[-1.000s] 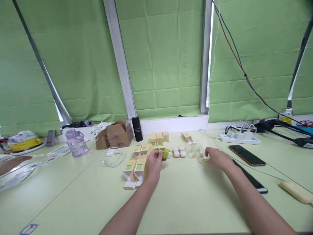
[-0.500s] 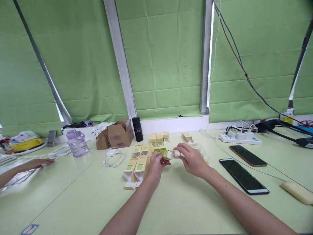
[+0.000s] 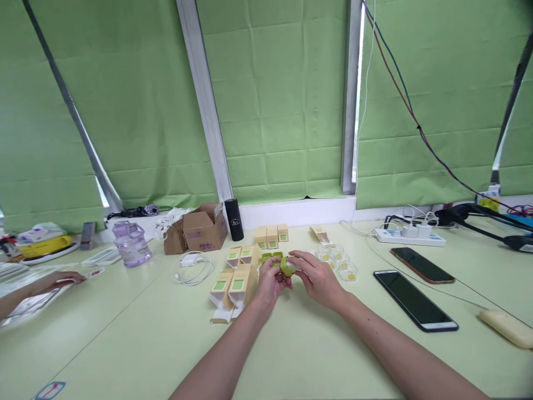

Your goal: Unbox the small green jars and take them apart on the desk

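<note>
Near the middle of the table, my left hand (image 3: 270, 280) is closed around a small rounded green case (image 3: 286, 266) with a whitish part at its right side. My right hand (image 3: 318, 276) has its bent fingers against that whitish side, so both hands meet on the case. The fingertips hide the pale pinkish piece. Just behind my left hand lie more small green cases (image 3: 270, 256). Left of it are open cardboard boxes (image 3: 238, 285) with green labels. Beyond my right hand sits a clear plastic tray (image 3: 339, 261) with round yellow-centred items.
Small closed boxes (image 3: 272, 236) and a flattened box (image 3: 320, 236) lie farther back. Two phones (image 3: 416, 300), a power strip (image 3: 410, 238) and a cable are on the right. A coiled white charger (image 3: 194, 269), purple bottle (image 3: 131, 244) and another person's hand (image 3: 58, 280) are left.
My right hand has moved left and brought the pale pinkish piece up against the green case, where it is now hidden. The clear tray shows more fully. The other person's hand has shifted slightly left.
</note>
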{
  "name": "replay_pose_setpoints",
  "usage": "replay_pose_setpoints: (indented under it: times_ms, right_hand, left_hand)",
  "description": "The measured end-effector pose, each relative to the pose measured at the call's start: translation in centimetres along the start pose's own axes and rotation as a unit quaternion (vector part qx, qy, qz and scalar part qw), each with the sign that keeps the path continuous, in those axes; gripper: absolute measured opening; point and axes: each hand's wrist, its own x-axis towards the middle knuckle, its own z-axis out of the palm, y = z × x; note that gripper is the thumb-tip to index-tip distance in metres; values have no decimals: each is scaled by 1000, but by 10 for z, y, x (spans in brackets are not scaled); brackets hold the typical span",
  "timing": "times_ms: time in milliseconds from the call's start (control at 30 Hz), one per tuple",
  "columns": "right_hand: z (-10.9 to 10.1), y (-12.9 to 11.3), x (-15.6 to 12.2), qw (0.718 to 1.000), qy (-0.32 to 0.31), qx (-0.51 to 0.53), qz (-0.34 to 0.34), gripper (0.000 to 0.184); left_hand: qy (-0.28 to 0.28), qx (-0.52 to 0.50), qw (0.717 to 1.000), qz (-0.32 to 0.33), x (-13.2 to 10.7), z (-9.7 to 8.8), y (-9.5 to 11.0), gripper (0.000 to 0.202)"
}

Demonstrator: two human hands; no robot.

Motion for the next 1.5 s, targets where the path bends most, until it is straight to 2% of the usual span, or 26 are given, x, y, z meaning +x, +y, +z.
replay_pose_setpoints:
  times_ms: [100, 167, 267, 433, 533, 667, 833, 900, 1033, 1200, 1267, 1400, 1500]
  right_hand:
    - [0, -2, -2, 994, 19, 93, 50, 39]
    - [2, -2, -2, 979, 27, 173, 108, 34]
    - [6, -1, -1, 936, 42, 298, 184, 29]
    - [9, 0, 1, 849, 49, 466, 244, 41]
    - [9, 0, 2, 807, 51, 519, 278, 48]
    - [11, 1, 3, 765, 78, 551, 325, 55]
    - [13, 4, 3, 726, 93, 571, 370, 57]
    - [12, 4, 3, 727, 92, 566, 378, 56]
    - [11, 2, 2, 752, 55, 527, 392, 55]
    - [12, 0, 1, 742, 25, 558, 371, 54]
    - [14, 1, 0, 747, 21, 567, 347, 54]
    - [18, 7, -1, 791, 17, 532, 303, 55]
    - [23, 11, -2, 829, 42, 477, 289, 51]
  left_hand:
    - [-18, 8, 1000, -5, -2, 2, 0, 36]
    - [-32, 14, 999, -10, -2, 3, 1, 33]
    - [-41, 20, 999, -12, -3, 4, 2, 32]
    - [-14, 33, 999, 4, -1, 2, 2, 38]
    - [9, 48, 998, 27, 0, -1, 3, 40]
    - [40, 81, 994, 66, 1, -2, 4, 37]
    - [49, 145, 981, 116, 2, 1, 3, 35]
    - [41, 167, 977, 128, 2, 3, 2, 35]
    - [19, 196, 971, 136, 1, 5, 0, 39]
    - [0, 211, 968, 134, 2, 5, -1, 39]
    - [0, 214, 968, 134, 3, 3, -1, 38]
    - [3, 203, 971, 122, 4, 2, -2, 38]
    - [3, 184, 975, 122, 4, 2, -3, 38]
